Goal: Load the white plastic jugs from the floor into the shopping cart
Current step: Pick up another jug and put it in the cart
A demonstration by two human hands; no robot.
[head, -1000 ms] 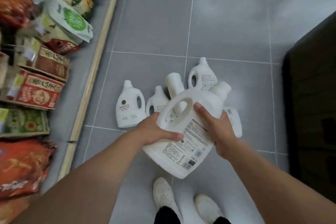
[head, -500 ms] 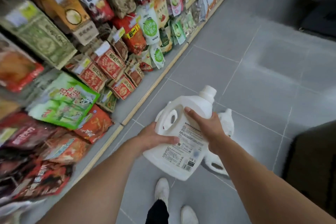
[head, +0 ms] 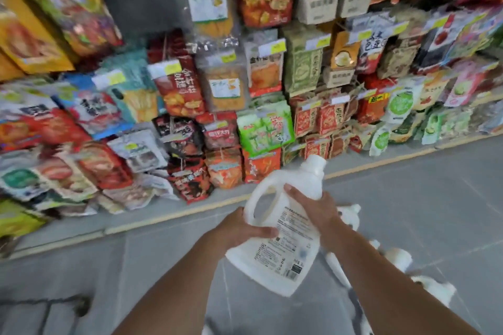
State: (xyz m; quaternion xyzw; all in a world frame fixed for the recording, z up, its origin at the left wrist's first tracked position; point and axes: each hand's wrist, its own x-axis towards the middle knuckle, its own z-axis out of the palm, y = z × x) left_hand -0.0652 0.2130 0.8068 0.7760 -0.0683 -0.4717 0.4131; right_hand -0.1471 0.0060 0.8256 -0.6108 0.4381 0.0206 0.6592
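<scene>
At frame centre a white jug [head: 283, 228], capped, contents unseen, is clamped tilted above the floor [head: 408, 198] by the left hand [head: 242, 228] and right hand [head: 313, 209]. More jugs [head: 351, 216] lie lower right.

Both arms outstretched, left grip [head: 242, 228] and right grip [head: 317, 207] clasped
</scene>
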